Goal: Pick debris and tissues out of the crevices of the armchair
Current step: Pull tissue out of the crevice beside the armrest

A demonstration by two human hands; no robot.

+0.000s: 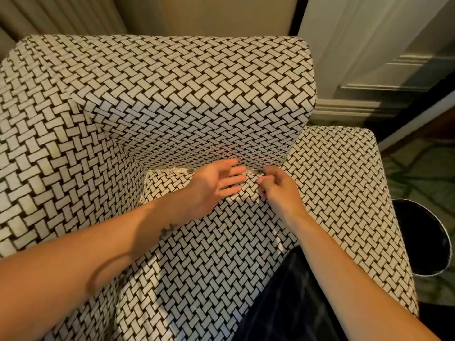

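**Where seat meets backrest, two hands at the crevice**

Although the right hand [278,190] sits at the crevice [160,168] between seat cushion [209,242] and backrest [197,107], its fingers [267,180] are curled in on themselves and seen from behind, so whether they pinch anything cannot be told. A small dark speck shows at their tips, too blurred to name. The crevice is mostly a shadowed line, and its right stretch is hidden behind both hands. Left of the hands a strip of pale, crumbly debris [177,170] lies along it, the pieces too small to tell apart.

The left hand [211,185] is spread wide, its fingers [231,179] straight and apart, holding nothing. They point toward the right hand, near it but not touching. The debris lies just beyond the left hand's thumb side, at the cushion's back edge.

The armchair [61,143], in basket-weave fabric, is cut off at the left and bottom. A dark round bin [423,237] stands beside the right armrest, partly hidden by it. Dark checked cloth [283,303] covers the cushion's front right corner.
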